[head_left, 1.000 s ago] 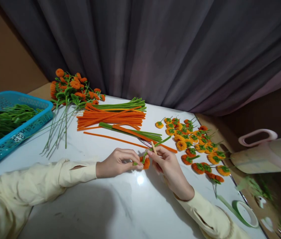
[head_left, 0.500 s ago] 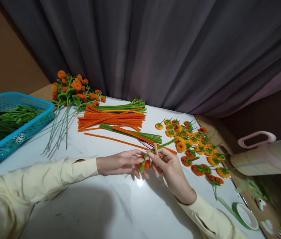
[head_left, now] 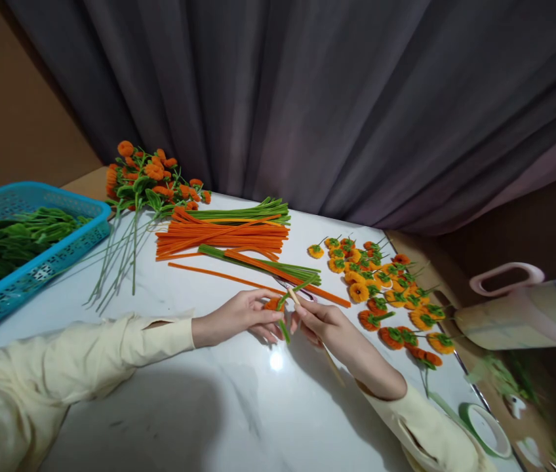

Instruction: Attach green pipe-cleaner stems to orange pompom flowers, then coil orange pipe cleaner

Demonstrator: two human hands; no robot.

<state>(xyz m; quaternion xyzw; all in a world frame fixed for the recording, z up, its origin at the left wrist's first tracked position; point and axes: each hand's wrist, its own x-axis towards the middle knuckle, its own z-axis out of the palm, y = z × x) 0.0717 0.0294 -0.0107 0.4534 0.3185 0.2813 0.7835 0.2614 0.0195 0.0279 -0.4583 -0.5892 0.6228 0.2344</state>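
My left hand point(head_left: 238, 319) is closed on a small orange pipe-cleaner flower point(head_left: 272, 304), pinched between thumb and fingers above the tabletop. A green pipe cleaner point(head_left: 285, 332) crosses the flower, one end hanging down, the other pointing up to the right. My right hand point(head_left: 332, 328) grips a thin wooden stick point(head_left: 333, 367), whose upper tip touches or lies close to the green pipe cleaner. Behind the hands lie green pipe cleaners point(head_left: 297, 270) and loose orange pipe cleaners point(head_left: 223, 236). A pair of scissors point(head_left: 307, 295) is partly hidden behind my right hand.
Several finished flower heads point(head_left: 396, 298) spread over the right side. A blue basket point(head_left: 76, 242) of green leaves stands left, beside a bunch of orange flowers point(head_left: 155, 172). A roll of green tape point(head_left: 487, 429) and a pitcher-like cup point(head_left: 514, 314) are at the right.
The wooden stick has tilted from near upright to a slant, its top leaning left. My right hand has turned with it, and the green pipe cleaner's free end points less far right.
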